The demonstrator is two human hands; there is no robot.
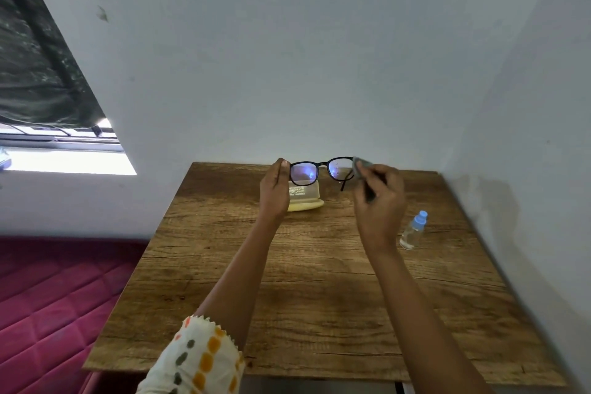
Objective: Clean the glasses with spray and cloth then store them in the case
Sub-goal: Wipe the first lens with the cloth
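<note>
head view: left hand (274,192) pinches glasses (319,171) up steady so right hand (379,201), fingers (382,174) gripping cloth (360,166), can wipe the lens.

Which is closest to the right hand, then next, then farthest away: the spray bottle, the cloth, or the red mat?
1. Cloth, pinched in the right hand itself.
2. Spray bottle, standing on the table just right of the wrist.
3. Red mat, far off to the left, beside the table.
</note>
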